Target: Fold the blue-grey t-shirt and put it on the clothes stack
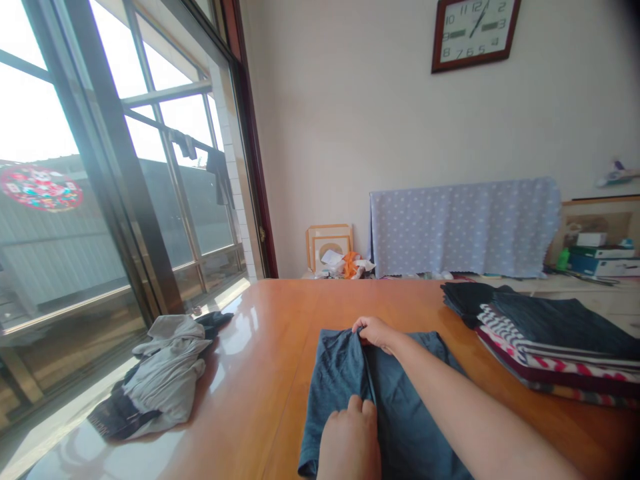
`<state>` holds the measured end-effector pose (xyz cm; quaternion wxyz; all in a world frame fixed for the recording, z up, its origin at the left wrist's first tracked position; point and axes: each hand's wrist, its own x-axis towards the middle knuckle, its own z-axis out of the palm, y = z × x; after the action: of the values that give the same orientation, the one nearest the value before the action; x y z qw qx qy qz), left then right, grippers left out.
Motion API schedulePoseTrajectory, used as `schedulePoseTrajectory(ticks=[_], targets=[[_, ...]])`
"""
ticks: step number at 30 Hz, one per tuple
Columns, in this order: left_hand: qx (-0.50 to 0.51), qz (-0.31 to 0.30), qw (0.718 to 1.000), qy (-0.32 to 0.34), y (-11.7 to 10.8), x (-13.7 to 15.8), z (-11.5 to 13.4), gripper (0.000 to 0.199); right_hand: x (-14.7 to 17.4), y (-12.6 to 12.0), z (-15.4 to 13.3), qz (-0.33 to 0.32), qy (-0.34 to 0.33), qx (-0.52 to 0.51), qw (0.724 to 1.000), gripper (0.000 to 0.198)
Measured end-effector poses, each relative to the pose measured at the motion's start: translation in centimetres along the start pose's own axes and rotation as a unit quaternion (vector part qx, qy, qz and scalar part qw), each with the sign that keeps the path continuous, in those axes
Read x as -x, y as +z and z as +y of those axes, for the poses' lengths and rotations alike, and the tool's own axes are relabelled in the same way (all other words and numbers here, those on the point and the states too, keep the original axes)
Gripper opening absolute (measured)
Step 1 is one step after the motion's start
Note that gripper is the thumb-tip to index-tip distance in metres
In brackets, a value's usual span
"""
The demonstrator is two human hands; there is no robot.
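A dark blue-grey garment (333,380), perhaps shorts or a shirt, lies on the table before me with a raised fold down its middle. At its far edge my right hand (377,333) pinches the cloth at the top of that fold. Closer to me, my left hand (350,437) has its fingers curled onto the same fold. Part of the garment's right side is hidden under my right forearm, and its near edge runs out of view.
The glossy wooden table (270,333) stands by a window. To the left lies a crumpled grey and black clothes heap (167,380). A stack of folded clothes (555,333) sits on the right. Behind the table, a dotted cloth (465,227) covers something against the wall.
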<state>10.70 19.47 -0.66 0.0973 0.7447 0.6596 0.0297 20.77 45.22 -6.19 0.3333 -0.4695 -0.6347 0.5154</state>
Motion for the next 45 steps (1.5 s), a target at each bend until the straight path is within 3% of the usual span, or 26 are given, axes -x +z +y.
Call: schedulePoseTrajectory(ticks=[3, 7, 11, 15, 20, 25, 28, 32, 35, 38, 41, 45], targets=[[0.065, 0.025, 0.998, 0.009, 0.5, 0.5, -0.6, 0.029, 0.5, -0.4, 0.2, 0.007, -0.004, 0.049, 0.999, 0.033], [0.190, 0.126, 0.973, 0.019, -0.7, 1.1, -2.2, 0.045, 1.0, -2.1, -0.1, 0.052, -0.019, 0.140, 0.989, 0.033], [0.187, 0.192, 0.963, -0.004, -1.5, 0.8, -3.7, 0.053, 1.4, -3.4, -1.5, 0.122, -0.049, 0.241, 0.962, 0.029], [0.148, 0.142, 0.978, 0.023, -0.1, 0.7, -4.2, 0.045, 2.3, -1.6, -3.0, 0.103, -0.085, 0.325, 0.936, 0.034], [0.101, 0.020, 0.993, 0.056, 1.7, 0.9, -5.2, 0.082, 3.5, 2.6, -2.6, -0.006, -0.102, 0.414, 0.904, 0.049], [0.086, -0.027, 0.991, 0.101, 2.0, 1.0, -6.4, 0.080, 4.1, 3.7, -0.8, -0.050, -0.060, 0.468, 0.880, 0.071], [0.074, -0.031, 0.990, 0.112, 2.0, 1.0, -6.5, 0.082, 4.2, 3.4, -0.5, -0.048, -0.052, 0.473, 0.878, 0.073], [0.089, -0.033, 0.990, 0.109, 1.3, 1.1, -6.2, 0.098, 4.1, 3.3, -1.4, -0.028, -0.069, 0.465, 0.882, 0.071], [0.124, 0.025, 0.989, 0.083, 0.5, 1.4, -5.9, 0.081, 3.5, 4.3, -2.9, -0.011, -0.103, 0.451, 0.886, 0.060], [0.126, 0.063, 0.989, 0.044, 0.5, 1.5, -6.2, 0.065, 2.7, 6.1, -4.0, -0.036, -0.140, 0.432, 0.890, 0.051], [0.112, 0.031, 0.992, 0.042, 1.6, 1.2, -7.2, 0.077, 2.3, 8.1, -4.0, -0.076, -0.154, 0.425, 0.889, 0.051], [0.099, 0.000, 0.993, 0.058, 2.9, 0.9, -8.4, 0.093, 2.4, 9.7, -2.7, -0.098, -0.136, 0.432, 0.886, 0.071]])
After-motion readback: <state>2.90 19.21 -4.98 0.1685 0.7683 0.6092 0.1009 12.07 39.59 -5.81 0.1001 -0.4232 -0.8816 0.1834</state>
